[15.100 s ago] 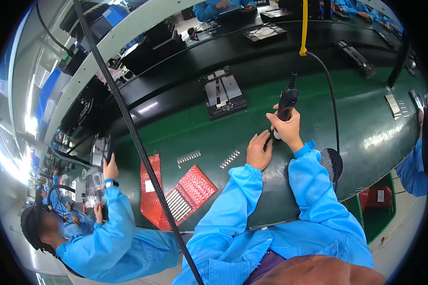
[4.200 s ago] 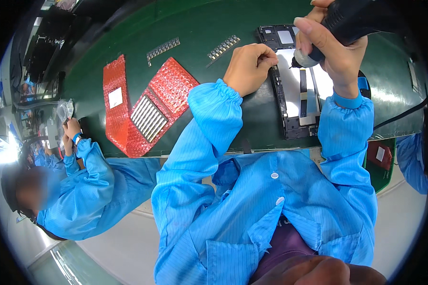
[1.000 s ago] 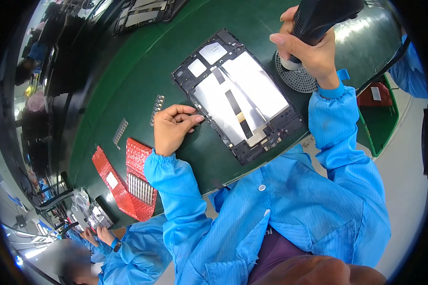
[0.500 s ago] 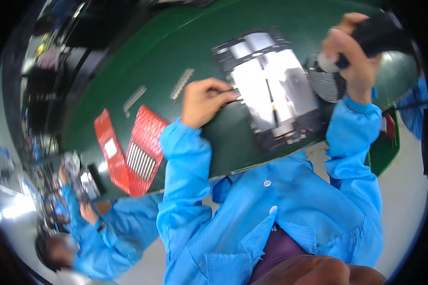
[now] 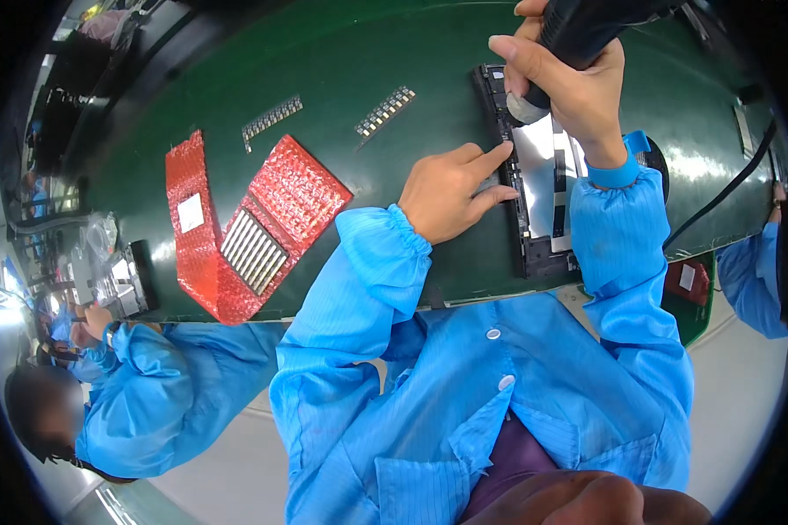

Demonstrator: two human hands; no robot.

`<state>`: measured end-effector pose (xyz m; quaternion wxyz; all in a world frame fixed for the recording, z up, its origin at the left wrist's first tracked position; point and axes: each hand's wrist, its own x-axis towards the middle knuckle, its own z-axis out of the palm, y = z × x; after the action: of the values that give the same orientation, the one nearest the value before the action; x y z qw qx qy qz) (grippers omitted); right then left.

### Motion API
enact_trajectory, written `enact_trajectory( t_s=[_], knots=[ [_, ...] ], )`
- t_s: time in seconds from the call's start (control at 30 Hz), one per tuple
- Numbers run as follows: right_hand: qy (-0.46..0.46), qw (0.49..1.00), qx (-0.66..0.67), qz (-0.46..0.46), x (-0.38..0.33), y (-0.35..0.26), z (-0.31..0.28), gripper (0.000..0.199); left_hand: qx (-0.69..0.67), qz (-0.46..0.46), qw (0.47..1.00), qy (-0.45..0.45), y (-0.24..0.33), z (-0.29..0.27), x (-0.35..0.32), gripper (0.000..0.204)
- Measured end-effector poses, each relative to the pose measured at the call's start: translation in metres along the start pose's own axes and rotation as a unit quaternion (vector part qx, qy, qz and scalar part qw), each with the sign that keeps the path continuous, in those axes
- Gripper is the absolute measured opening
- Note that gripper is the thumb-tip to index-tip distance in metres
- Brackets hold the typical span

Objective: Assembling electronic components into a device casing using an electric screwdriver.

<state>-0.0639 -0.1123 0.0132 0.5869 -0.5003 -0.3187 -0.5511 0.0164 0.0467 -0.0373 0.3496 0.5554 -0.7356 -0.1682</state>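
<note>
Electric screwdriver point(image 5: 587, 26) is the main thing here: black, fat-bodied, gripped in the right hand point(image 5: 569, 87) at the far right of the green bench point(image 5: 341, 52), tip down over the far-left corner of the device frame point(image 5: 534, 175).

Going left to right: a co-worker in a blue coat point(image 5: 149, 394) sits at the near left. Next come two red bubble-wrap pouches point(image 5: 254, 219), one showing a row of pale strips. Beyond them, two short strips of small parts point(image 5: 324, 109) lie further back. Then the left hand point(image 5: 451, 188), flat and mostly open, fingers stretched out and touching the frame's left edge, holding nothing.

Compared with a second ago, the frame has swung from a diagonal to standing nearly upright in view, and the driver has come down from beside it onto that corner. My guess is that a screw there is being driven.
</note>
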Motion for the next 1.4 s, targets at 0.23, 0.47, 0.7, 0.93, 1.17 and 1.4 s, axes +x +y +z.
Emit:
enact_trajectory(
  t_s=[0.23,0.47,0.7,0.93,1.17,1.4],
  knots=[
    [0.203,0.849,-0.358,0.331,0.011,-0.039,0.043,0.032,-0.007,-0.009,1.0,0.007,-0.002,-0.003,-0.003,0.046],
    [0.202,0.846,-0.364,0.333,0.009,-0.039,0.041,0.032,-0.015,-0.016,1.0,0.0,-0.002,-0.002,-0.003,0.045],
    [0.011,1.0,-0.004,-0.018,-0.004,-0.002,0.015,0.032,-0.022,0.007,1.0,-0.009,-0.004,-0.003,-0.001,0.037],
    [0.201,0.852,-0.333,0.351,0.004,-0.04,0.052,0.034,-0.052,0.007,0.999,0.012,-0.007,0.0,-0.005,0.029],
    [0.214,0.851,-0.402,0.263,0.016,-0.057,0.047,0.031,-0.058,-0.003,0.998,0.037,-0.005,0.0,-0.011,0.025],
    [0.355,0.828,-0.427,0.078,0.03,-0.089,0.058,0.032,0.042,0.137,0.985,0.1,0.059,0.021,-0.041,0.034]
  ],
)
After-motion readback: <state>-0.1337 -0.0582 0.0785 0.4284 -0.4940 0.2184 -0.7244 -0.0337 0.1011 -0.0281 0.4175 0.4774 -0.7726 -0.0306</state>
